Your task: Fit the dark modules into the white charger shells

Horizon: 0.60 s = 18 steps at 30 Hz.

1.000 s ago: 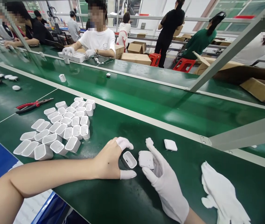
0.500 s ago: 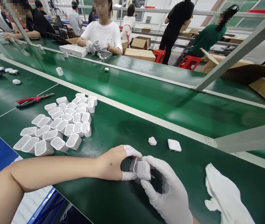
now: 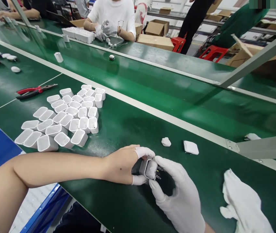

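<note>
My left hand (image 3: 125, 165), with white covers on its fingertips, is closed around a small plastic housing (image 3: 143, 167) that looks grey in shadow. The housing's open end faces right. A white block (image 3: 151, 170) sits partly inside that end, with thin metal prongs or wires (image 3: 158, 173) sticking out on its right. My right hand (image 3: 179, 191), in a white glove, holds the block's end between thumb and fingers. Left of my hands, several white open-topped housings (image 3: 62, 139) stand grouped on the green table (image 3: 118, 207).
Red-handled pliers (image 3: 37, 90) lie beyond the housings. A small white lump (image 3: 166, 141), a white square piece (image 3: 190, 147) and a white glove (image 3: 243, 197) lie to the right. A metal post (image 3: 266, 149) rises there. Across the green belt (image 3: 138, 77) sits a gloved co-worker (image 3: 115, 19).
The white block sits deeper in the housing, whose rim now shows around it. The prongs show more clearly. The view has tilted downward, and both hands remain on the parts.
</note>
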Each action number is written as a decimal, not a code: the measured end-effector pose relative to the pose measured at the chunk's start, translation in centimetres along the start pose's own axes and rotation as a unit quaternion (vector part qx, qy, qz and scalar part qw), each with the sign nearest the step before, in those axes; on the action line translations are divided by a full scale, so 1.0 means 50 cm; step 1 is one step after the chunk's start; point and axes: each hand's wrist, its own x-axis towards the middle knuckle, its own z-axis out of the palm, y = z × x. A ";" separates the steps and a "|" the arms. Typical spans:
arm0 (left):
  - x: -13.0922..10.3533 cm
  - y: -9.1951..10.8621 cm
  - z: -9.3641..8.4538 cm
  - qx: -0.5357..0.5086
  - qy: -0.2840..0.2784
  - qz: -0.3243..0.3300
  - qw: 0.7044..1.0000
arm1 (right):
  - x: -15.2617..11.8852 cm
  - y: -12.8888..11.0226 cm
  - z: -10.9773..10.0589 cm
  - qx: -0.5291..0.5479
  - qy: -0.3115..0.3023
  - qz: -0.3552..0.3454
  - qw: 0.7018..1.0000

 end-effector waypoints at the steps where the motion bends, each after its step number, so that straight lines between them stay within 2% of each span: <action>1: 0.000 0.000 0.000 0.001 -0.003 -0.003 1.000 | 0.001 -0.001 0.000 -0.003 0.005 -0.006 1.000; 7: 0.002 0.003 -0.004 0.005 -0.021 -0.016 1.000 | 0.006 0.001 0.001 -0.024 0.028 -0.048 0.998; 14: 0.001 0.004 -0.003 0.004 -0.015 -0.019 1.000 | -0.001 -0.001 0.002 -0.073 0.026 -0.013 0.997; 18: 0.000 0.005 -0.003 0.012 -0.013 -0.018 1.000 | 0.005 -0.007 -0.001 -0.080 0.018 -0.029 0.996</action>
